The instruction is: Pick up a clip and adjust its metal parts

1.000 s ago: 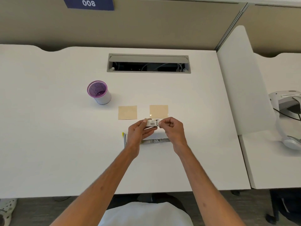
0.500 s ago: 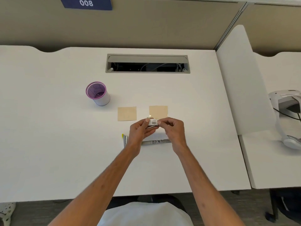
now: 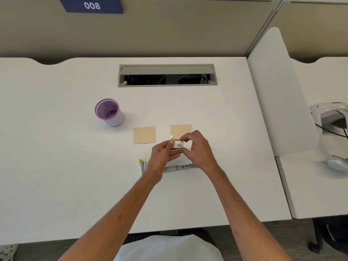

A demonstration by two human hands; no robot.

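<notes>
- My left hand [image 3: 164,153] and right hand [image 3: 196,150] meet above the white desk [image 3: 56,166], fingers curled, pinching a small box [image 3: 178,144] with a barcode between them, lifted clear, I judge, to work it open.
- Just beyond my fingertips lie two tan paper squares [image 3: 144,135].
- Under my wrists rests an opened stapler [image 3: 179,167].
- Far left: a purple cup [image 3: 109,112].

left hand [image 3: 164,155]: fingers curled, pinching | right hand [image 3: 197,149]: fingers curled, pinching | forearms converge, hands touching
</notes>
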